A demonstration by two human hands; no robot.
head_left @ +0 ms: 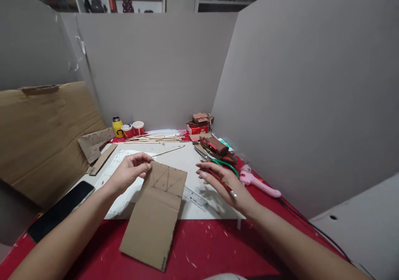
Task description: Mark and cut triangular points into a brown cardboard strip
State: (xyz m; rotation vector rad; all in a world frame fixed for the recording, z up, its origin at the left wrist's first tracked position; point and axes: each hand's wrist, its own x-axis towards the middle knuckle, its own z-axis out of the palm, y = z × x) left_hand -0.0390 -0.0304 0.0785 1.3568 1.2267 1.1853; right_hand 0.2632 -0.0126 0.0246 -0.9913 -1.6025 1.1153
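Observation:
My left hand (pixel 132 169) pinches the upper left corner of a brown cardboard piece (pixel 152 217). The cardboard is tilted above the front of the table, and pencil-like lines in a zigzag mark its upper section. My right hand (pixel 221 182) is to the right of the cardboard, apart from it, with a red and black pencil (pixel 222 181) lodged across it. Its fingers point left, fairly straight. Just beyond them are green-handled scissors (pixel 226 164), partly hidden by the hand. Under the cardboard's right edge, a clear ruler (pixel 195 198) rests on the white board (pixel 174 157).
At left are a black phone (pixel 60 209), cardboard scraps (pixel 95 144) and a large cardboard sheet (pixel 46 134). Thin wooden sticks (pixel 156 139), paper cups (pixel 138 127) and a yellow bottle (pixel 117 127) stand behind. Brown models (pixel 215 144) and a pink glue gun (pixel 260 184) lie right.

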